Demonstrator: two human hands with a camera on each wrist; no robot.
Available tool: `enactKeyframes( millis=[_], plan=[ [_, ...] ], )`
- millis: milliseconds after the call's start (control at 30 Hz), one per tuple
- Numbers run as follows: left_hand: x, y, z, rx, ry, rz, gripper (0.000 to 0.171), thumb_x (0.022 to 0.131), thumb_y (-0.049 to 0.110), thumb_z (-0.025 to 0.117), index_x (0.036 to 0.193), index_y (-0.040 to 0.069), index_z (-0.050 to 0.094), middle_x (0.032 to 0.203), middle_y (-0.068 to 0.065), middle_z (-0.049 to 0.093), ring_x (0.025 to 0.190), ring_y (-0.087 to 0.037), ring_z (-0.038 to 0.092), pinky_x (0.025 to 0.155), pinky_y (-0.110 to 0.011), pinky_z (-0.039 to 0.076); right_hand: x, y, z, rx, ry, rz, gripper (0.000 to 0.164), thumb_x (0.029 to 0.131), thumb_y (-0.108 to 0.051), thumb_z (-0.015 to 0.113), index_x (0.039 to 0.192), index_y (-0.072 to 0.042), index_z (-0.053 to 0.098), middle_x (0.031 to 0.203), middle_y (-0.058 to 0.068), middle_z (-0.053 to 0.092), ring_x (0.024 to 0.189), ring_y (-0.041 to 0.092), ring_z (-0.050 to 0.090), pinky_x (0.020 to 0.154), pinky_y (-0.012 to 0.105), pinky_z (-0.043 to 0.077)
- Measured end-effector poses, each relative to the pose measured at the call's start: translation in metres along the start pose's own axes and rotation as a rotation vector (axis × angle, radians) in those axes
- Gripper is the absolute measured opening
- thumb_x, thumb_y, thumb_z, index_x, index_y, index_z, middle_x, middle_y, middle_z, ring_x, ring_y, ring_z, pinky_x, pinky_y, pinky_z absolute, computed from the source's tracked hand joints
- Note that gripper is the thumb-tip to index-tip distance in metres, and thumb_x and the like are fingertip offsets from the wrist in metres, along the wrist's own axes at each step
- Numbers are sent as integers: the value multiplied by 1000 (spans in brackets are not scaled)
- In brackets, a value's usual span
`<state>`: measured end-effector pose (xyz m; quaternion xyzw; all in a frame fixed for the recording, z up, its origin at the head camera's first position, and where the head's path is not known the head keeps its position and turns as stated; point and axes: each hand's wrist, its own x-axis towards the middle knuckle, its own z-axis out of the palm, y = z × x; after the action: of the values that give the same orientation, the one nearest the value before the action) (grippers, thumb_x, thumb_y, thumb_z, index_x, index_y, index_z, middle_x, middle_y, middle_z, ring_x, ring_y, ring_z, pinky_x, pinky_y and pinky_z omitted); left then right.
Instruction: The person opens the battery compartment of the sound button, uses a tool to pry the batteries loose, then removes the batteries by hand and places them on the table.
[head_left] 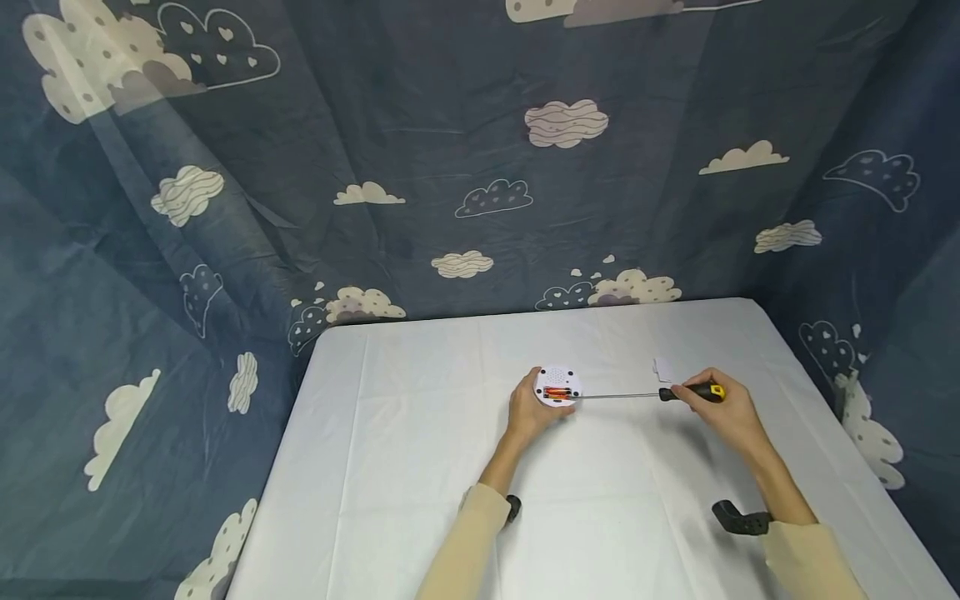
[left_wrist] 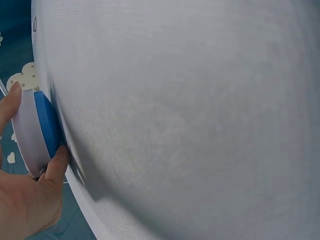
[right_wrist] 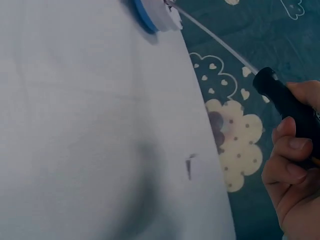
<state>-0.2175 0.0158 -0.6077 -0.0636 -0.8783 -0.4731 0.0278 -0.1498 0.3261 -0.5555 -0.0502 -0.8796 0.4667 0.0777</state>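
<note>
A round white device (head_left: pixel 558 377) with a blue underside (left_wrist: pixel 47 122) is gripped at its rim by my left hand (head_left: pixel 529 414), thumb and fingers on opposite sides. Its back faces up, showing speaker holes and an open battery compartment with orange batteries (head_left: pixel 557 393) inside. My right hand (head_left: pixel 729 417) holds a long screwdriver (head_left: pixel 621 396) by its black and yellow handle (right_wrist: pixel 282 100). The shaft runs level to the left, its tip at the compartment's right edge. In the right wrist view, fingers curl around the handle and the device is partly cut off.
A small white cover (head_left: pixel 663 370) lies on the white-clothed table (head_left: pixel 420 433), just beyond the screwdriver. Dark blue cloud-print cloth (head_left: pixel 420 150) hangs behind and at both sides of the table. A black wrist camera (head_left: pixel 738 519) sticks out from the right wrist.
</note>
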Motion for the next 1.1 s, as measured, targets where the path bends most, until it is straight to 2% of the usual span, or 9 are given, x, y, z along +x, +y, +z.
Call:
enactKeyframes(
  millis=[167, 300, 433, 633, 733, 833, 967, 1100],
  plan=[
    [1, -2, 0, 34, 14, 9, 92, 65, 22, 100, 143, -2, 55, 137, -17, 67, 128, -32, 64, 111, -43, 52, 3, -15, 0, -60, 23, -61, 34, 96, -34, 75, 107, -5, 63, 102, 3, 61, 81, 7, 55, 64, 15, 50],
    [2, -4, 1, 51, 16, 11, 95, 65, 22, 100, 144, -3, 54, 140, -20, 65, 131, -33, 63, 113, -43, 51, 4, -29, -1, -106, 21, -102, 31, 95, -31, 76, 105, -4, 64, 105, 12, 65, 81, 6, 54, 64, 15, 50],
    [1, -4, 3, 63, 17, 24, 98, 63, 21, 101, 144, -6, 53, 140, -22, 65, 131, -35, 63, 113, -43, 51, 4, -46, -3, -155, 12, -152, 27, 93, -26, 79, 101, -5, 64, 101, 16, 68, 77, 6, 56, 62, 15, 51],
    [0, -4, 4, 123, 38, 49, 98, 60, 22, 102, 142, -4, 56, 135, -20, 68, 125, -33, 67, 110, -41, 53, -1, -78, 0, -232, 10, -296, 23, 87, -12, 82, 97, -6, 63, 94, 17, 71, 78, 20, 64, 60, 15, 51],
    [1, -3, 3, 143, 42, 59, 96, 59, 24, 102, 141, -3, 58, 133, -18, 70, 123, -33, 68, 108, -41, 54, -1, -88, 3, -253, 14, -369, 24, 86, -8, 83, 97, -4, 62, 93, 18, 72, 76, 26, 67, 58, 13, 50],
    [2, -2, 3, 148, 41, 61, 95, 60, 26, 102, 140, -3, 59, 131, -18, 71, 121, -32, 69, 106, -41, 55, 0, -91, 5, -253, 11, -416, 25, 85, -5, 83, 97, -4, 61, 91, 18, 72, 73, 25, 68, 57, 12, 50],
    [3, -3, 2, 138, 31, 43, 95, 60, 27, 102, 140, -2, 59, 131, -18, 71, 121, -30, 69, 106, -39, 55, 4, -82, 4, -212, -3, -396, 23, 86, -6, 82, 98, -5, 62, 93, 16, 72, 74, 14, 65, 59, 14, 52],
    [4, -3, 2, 105, 20, 24, 95, 61, 27, 102, 141, -1, 59, 132, -17, 71, 122, -29, 69, 107, -37, 55, 11, -56, 0, -87, -5, -290, 21, 91, -9, 80, 102, -3, 63, 97, 9, 67, 73, 3, 56, 58, 16, 50]
  ],
)
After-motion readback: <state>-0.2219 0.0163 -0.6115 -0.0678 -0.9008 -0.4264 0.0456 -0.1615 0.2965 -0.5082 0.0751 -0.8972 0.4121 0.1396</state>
